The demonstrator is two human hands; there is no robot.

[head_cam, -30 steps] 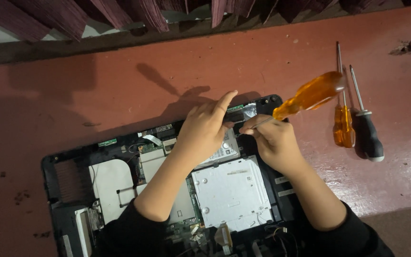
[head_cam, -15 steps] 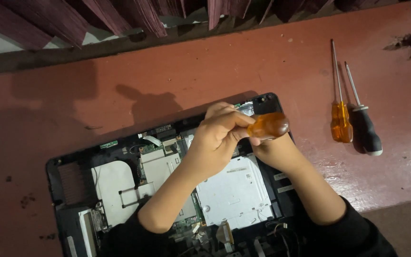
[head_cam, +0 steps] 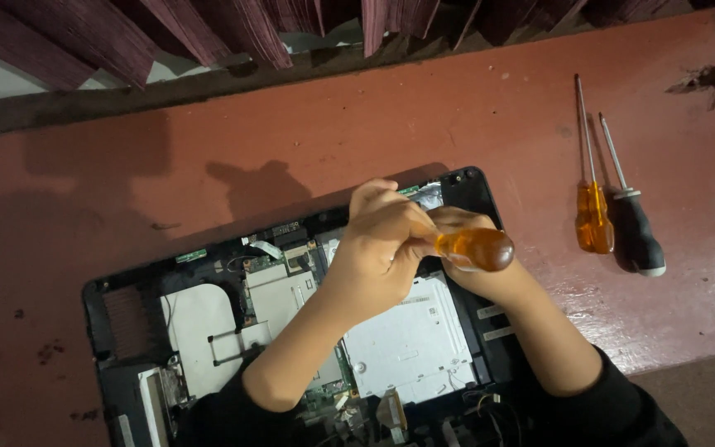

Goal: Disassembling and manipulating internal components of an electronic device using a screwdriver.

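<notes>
Opened laptop chassis (head_cam: 126, 331), black, base cover off, lying on a reddish desk (head_cam: 291, 141); silver optical drive (head_cam: 411, 343) and circuit boards exposed inside. Right hand (head_cam: 473, 269): fingers closed around the amber handle of a screwdriver (head_cam: 477, 248), held over the chassis's upper right corner; its tip is hidden behind the hands. Left hand (head_cam: 382, 244): fingers curled over the screwdriver's front end, touching the right hand. Spare amber-handled screwdriver (head_cam: 591, 207) and black-handled screwdriver (head_cam: 635, 228), side by side on the desk, well right of the chassis.
</notes>
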